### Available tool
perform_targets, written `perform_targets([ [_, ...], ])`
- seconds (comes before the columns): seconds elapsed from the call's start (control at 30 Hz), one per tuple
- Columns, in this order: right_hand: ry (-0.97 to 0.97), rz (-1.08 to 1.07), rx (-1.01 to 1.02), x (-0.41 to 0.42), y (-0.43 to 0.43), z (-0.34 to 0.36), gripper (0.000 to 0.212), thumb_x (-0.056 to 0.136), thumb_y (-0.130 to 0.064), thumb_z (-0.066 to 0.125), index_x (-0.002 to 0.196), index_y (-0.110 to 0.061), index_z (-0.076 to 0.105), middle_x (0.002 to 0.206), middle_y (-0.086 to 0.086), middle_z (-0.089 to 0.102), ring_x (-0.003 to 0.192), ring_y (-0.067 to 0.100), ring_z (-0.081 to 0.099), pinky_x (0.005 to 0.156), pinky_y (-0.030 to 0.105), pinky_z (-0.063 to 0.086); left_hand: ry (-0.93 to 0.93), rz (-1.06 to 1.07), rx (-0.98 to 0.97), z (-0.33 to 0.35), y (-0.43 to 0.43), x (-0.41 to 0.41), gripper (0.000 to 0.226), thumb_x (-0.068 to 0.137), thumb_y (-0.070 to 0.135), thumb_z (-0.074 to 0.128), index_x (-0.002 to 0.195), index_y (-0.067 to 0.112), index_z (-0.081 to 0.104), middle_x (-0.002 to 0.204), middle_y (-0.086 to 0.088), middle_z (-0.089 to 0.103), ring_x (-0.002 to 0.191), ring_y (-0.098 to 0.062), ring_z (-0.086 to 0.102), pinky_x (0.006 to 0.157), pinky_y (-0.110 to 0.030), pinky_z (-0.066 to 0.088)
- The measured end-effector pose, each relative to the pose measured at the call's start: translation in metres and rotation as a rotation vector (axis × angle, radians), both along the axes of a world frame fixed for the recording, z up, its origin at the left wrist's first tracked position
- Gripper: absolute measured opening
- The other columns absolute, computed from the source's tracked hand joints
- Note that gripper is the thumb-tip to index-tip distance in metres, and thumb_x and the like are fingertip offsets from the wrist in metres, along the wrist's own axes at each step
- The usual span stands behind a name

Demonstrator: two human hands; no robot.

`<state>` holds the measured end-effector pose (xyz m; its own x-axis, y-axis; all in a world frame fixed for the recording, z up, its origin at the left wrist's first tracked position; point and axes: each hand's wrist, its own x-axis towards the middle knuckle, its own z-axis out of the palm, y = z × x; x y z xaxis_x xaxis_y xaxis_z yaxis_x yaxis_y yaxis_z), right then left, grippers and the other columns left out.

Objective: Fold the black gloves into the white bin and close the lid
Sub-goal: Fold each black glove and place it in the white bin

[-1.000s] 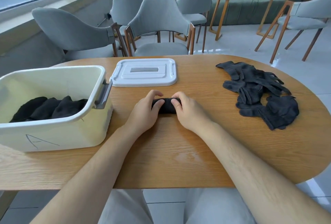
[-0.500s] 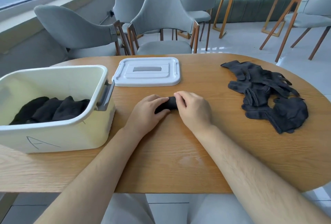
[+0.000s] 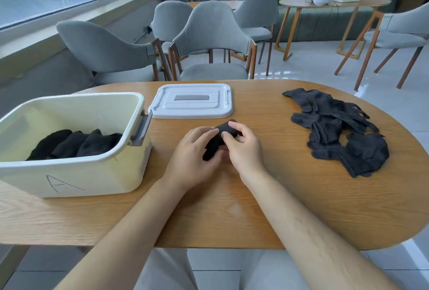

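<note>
The wooden table (image 3: 278, 197) bears a white bin (image 3: 92, 178), its lid (image 3: 192, 101) and loose black gloves (image 3: 336, 127).

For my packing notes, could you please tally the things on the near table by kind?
Bin: 1
Lid: 1
Rolled glove being held: 1
Folded gloves showing in the bin: 3
Heap of loose gloves, too tangled to count singly: 1
Total: 7

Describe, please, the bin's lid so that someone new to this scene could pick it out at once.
On the oval wooden table, look at the far edge, right of the open white bin. The lid lies flat there: a white rounded rectangle with a grey strip in its middle, unlike the deep bin.
</note>
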<state>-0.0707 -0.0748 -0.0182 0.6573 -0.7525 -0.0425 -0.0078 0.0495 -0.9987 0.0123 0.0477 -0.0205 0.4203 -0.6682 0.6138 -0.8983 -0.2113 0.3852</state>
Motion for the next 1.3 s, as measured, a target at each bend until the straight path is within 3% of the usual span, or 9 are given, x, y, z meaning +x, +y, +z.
perform_targets([
  [0.1, -0.077, -0.015, 0.007, -0.009, -0.005, 0.015, 0.032, 0.095, -0.015, 0.065, 0.123, -0.029, 0.064, 0.090, 0.005, 0.076, 0.084, 0.013, 0.074, 0.064, 0.023, 0.058, 0.146, -0.004, -0.123, 0.014, 0.016, -0.022, 0.041, 0.096, 0.022, 0.067, 0.136, 0.013, 0.061, 0.137, -0.001, 0.055, 0.132, -0.013, 0.050, 0.108, -0.026, 0.042],
  [0.17, -0.113, 0.010, -0.027, -0.014, -0.007, 0.024, 0.035, 0.095, -0.014, 0.064, 0.127, -0.029, 0.062, 0.091, 0.005, 0.077, 0.087, 0.014, 0.074, 0.067, 0.028, 0.062, 0.171, 0.102, -0.171, 0.021, 0.021, -0.032, 0.039, 0.099, 0.022, 0.063, 0.138, 0.019, 0.059, 0.126, 0.001, 0.052, 0.118, -0.014, 0.054, 0.100, -0.030, 0.048],
  [0.27, -0.124, 0.034, -0.072, -0.017, -0.006, 0.036, 0.040, 0.095, -0.018, 0.065, 0.130, -0.034, 0.058, 0.094, 0.001, 0.077, 0.087, 0.013, 0.075, 0.074, 0.036, 0.064, 0.394, 0.185, -0.163, 0.037, 0.021, -0.044, 0.050, 0.098, 0.029, 0.065, 0.145, 0.030, 0.051, 0.119, 0.006, 0.046, 0.088, -0.006, 0.058, 0.080, -0.013, 0.049],
  [0.37, -0.133, 0.051, -0.156, -0.017, -0.003, 0.049, 0.046, 0.091, -0.028, 0.067, 0.133, -0.043, 0.055, 0.099, -0.004, 0.076, 0.093, 0.013, 0.073, 0.080, 0.041, 0.063, 0.484, 0.186, -0.112, 0.057, 0.018, -0.048, 0.061, 0.093, 0.037, 0.071, 0.147, 0.038, 0.044, 0.120, 0.018, 0.046, 0.087, -0.001, 0.060, 0.079, -0.006, 0.045],
  [0.47, -0.149, 0.098, -0.215, -0.015, 0.002, 0.069, 0.050, 0.092, -0.026, 0.066, 0.139, -0.035, 0.053, 0.099, -0.005, 0.076, 0.093, 0.012, 0.072, 0.080, 0.032, 0.061, 0.534, 0.165, -0.129, 0.082, 0.018, -0.044, 0.041, 0.095, 0.042, 0.065, 0.135, 0.039, 0.056, 0.116, 0.020, 0.061, 0.102, -0.001, 0.064, 0.088, -0.021, 0.054],
  [0.67, -0.176, 0.286, -0.217, 0.010, 0.025, 0.117, 0.036, 0.093, -0.011, 0.063, 0.127, -0.023, 0.064, 0.098, 0.004, 0.077, 0.086, 0.020, 0.075, 0.077, 0.036, 0.063, 0.734, 0.202, -0.175, 0.149, 0.052, -0.023, 0.007, 0.101, 0.024, 0.059, 0.106, 0.025, 0.064, 0.098, 0.003, 0.070, 0.076, -0.014, 0.074, 0.074, -0.039, 0.063],
  [0.83, -0.148, 0.437, -0.273, 0.043, 0.060, 0.151, 0.032, 0.092, -0.008, 0.063, 0.122, -0.018, 0.066, 0.097, 0.010, 0.077, 0.082, 0.027, 0.075, 0.076, 0.037, 0.064, 0.684, 0.338, -0.235, 0.179, 0.101, 0.002, 0.021, 0.103, 0.042, 0.049, 0.111, 0.032, 0.065, 0.095, 0.011, 0.070, 0.077, 0.010, 0.064, 0.065, -0.015, 0.047],
  [1.0, -0.098, 0.552, -0.324, 0.079, 0.094, 0.164, 0.026, 0.091, -0.007, 0.065, 0.114, -0.020, 0.066, 0.099, 0.010, 0.076, 0.081, 0.023, 0.076, 0.081, 0.044, 0.063, 0.797, 0.335, -0.242, 0.181, 0.150, 0.036, 0.025, 0.106, 0.029, 0.047, 0.117, 0.043, 0.065, 0.107, 0.007, 0.075, 0.101, -0.020, 0.070, 0.092, -0.042, 0.054],
  [1.3, -0.012, 0.641, -0.281, 0.127, 0.129, 0.163, 0.023, 0.091, -0.002, 0.064, 0.111, -0.013, 0.069, 0.093, 0.009, 0.073, 0.073, 0.018, 0.071, 0.078, 0.037, 0.064, 0.858, 0.209, -0.033, 0.164, 0.201, 0.075, 0.053, 0.095, 0.008, 0.068, 0.136, 0.040, 0.054, 0.101, -0.013, 0.075, 0.084, -0.018, 0.067, 0.080, -0.025, 0.047],
])
